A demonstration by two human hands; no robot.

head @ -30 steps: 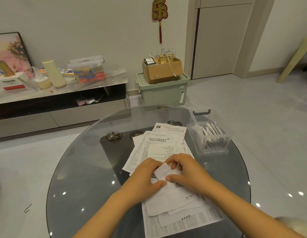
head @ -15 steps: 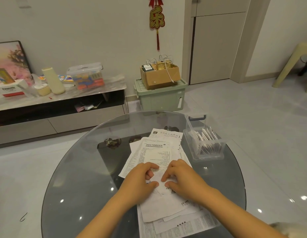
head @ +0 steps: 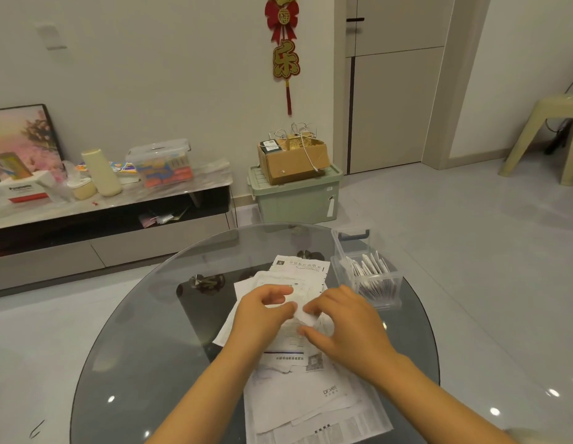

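The round glass counter under everything looks slick. A sideways drag from either forearm could, I judge, send the paper stack sliding and fan its loose sheets out. The stack is itself a risk. Its printed sheets lie crooked on one another, so a fingertip pressing a crease may catch the top sheet and fold or lift it too.

The clear box stands just right of the stack's far end, with folded leaflets upright inside. It sits close enough that a right elbow swinging out from over the stack might nudge it.

Both hands hover over the far half of the stack. The left hand has its grip pinching the folded slip from the left, thumb under and forefinger reaching across. The right hand pinches the slip from the right with curled fingers and thumb. If the two pinches pull unevenly, the crease could run skewed or the thin paper could tear. A loosened pinch would let the fold spring open.

The slip is small, white and partly folded. It is held between the two hands just above the stack's far half, and most of it is hidden by the fingers. Only a bent corner shows, and I cannot tell whether it bears any print.
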